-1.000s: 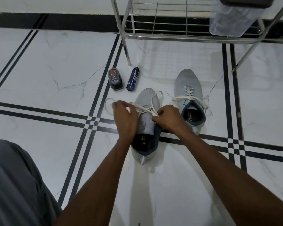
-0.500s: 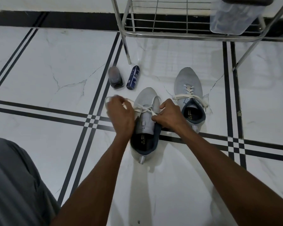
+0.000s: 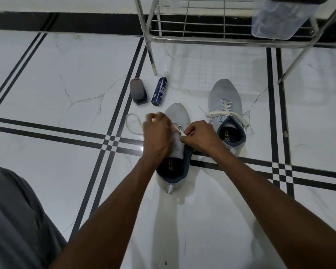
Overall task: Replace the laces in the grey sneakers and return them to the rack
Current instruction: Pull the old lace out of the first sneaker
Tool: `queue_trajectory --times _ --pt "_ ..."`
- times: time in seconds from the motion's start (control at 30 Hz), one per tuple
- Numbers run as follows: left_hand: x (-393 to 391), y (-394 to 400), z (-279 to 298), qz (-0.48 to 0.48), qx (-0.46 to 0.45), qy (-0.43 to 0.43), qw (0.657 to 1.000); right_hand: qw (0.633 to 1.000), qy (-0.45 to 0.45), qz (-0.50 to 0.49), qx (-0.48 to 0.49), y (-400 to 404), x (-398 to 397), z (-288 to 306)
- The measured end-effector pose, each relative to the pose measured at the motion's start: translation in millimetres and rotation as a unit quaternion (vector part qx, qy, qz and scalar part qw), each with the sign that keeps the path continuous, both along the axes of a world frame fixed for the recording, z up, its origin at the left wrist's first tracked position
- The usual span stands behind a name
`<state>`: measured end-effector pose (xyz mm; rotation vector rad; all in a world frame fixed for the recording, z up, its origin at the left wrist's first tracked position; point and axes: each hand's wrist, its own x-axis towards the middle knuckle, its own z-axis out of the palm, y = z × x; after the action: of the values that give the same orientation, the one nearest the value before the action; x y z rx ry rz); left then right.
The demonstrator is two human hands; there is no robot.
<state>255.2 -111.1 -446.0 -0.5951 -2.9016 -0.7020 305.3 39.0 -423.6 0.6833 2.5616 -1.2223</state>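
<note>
Both grey sneakers stood on the tiled floor (image 3: 66, 78) in front of the metal rack (image 3: 202, 38), toes pointing toward it. The near sneaker (image 3: 179, 117) lay directly under both hands, its long axis running from the person out toward the rack. The far sneaker (image 3: 224, 96) stood just beside it on the person's right, already threaded with a white lace across its eyelets.

The left hand (image 3: 157, 135) rested over the left side of the near sneaker's tongue. Its fingers were curled and blurred by motion; they appeared to grip one run of the white lace (image 3: 179, 130), but the contact itself could not be confirmed. A slack loop of that lace lay on the floor beyond the left hand. The right hand (image 3: 199, 138) sat at the right side of the same sneaker, with its fingers pinched together on the lace near the upper eyelets.

The lace ran crosswise to the sneaker's long axis, stretched between the two hands. Judged from this layout, threading or tightening of the near sneaker was in progress, and the return to the rack was not yet begun. Both hands were equally close to the work.

A dark blue spray can (image 3: 159, 91) and a small dark object (image 3: 138, 92) stood together near the rack's front left leg, well apart from the hands.
</note>
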Motion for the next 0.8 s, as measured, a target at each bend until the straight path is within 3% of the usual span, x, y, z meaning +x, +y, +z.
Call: queue_trajectory --times 0.03,0.07,0.1,0.13,0.2,0.27,0.33,0.4,0.5,0.57,0.6,0.67,0.73,0.8 --pt "-8.0 -6.8 7.1 0.119 0.085 0.009 0.989 1.0 0.003 -0.005 0.001 0.5 0.6 -0.6" --pt "-17.3 -16.1 11.8 0.243 0.157 0.01 0.957 1.0 0.001 -0.01 0.004 1.2 1.0 -0.3" --pt "-25.2 -26.0 15.8 0.339 0.187 -0.004 0.922 1.0 0.0 -0.012 0.005 1.3 1.0 -0.3" --pt "-30.0 -33.2 18.2 0.385 0.161 -0.012 0.909 1.0 -0.003 -0.012 0.003 1.3 1.2 -0.7" --pt "-31.2 -35.5 18.3 0.321 0.11 -0.015 0.941 1.0 -0.007 -0.01 -0.006 0.2 0.6 -0.7" --pt "-20.3 -20.4 14.7 0.118 0.103 -0.036 0.987 1.0 -0.008 -0.012 -0.008 -0.5 0.6 -1.2" --pt "-5.7 -4.7 2.9 -0.047 0.032 -0.068 0.996 1.0 -0.003 -0.008 -0.009 -0.6 -0.8 -1.2" --pt "2.6 4.4 -7.4 -0.093 -0.029 -0.057 0.994 1.0 -0.003 0.003 -0.007 -0.8 -1.8 -0.3" --pt "6.5 3.5 -9.3 -0.056 0.019 -0.052 0.997 1.0 -0.003 0.005 -0.007 -0.3 -0.3 -1.2" --pt "-1.0 -6.9 2.4 0.129 0.159 -0.047 0.978 1.0 -0.005 -0.004 0.0 1.3 1.3 -2.6" --pt "-10.6 -17.2 5.4 0.246 0.209 -0.049 0.945 1.0 -0.006 -0.004 0.007 2.2 1.6 -3.2" --pt "-25.3 -36.4 9.5 0.369 0.19 -0.073 0.907 1.0 -0.005 0.005 0.015 3.1 1.9 -3.7" --pt "-24.7 -40.6 12.5 0.339 0.158 -0.106 0.921 1.0 0.001 0.018 0.02 2.2 0.0 -3.0" --pt "-5.9 -24.3 13.8 0.237 0.185 -0.116 0.947 0.999 0.002 0.029 0.023 0.8 -2.3 -2.0"
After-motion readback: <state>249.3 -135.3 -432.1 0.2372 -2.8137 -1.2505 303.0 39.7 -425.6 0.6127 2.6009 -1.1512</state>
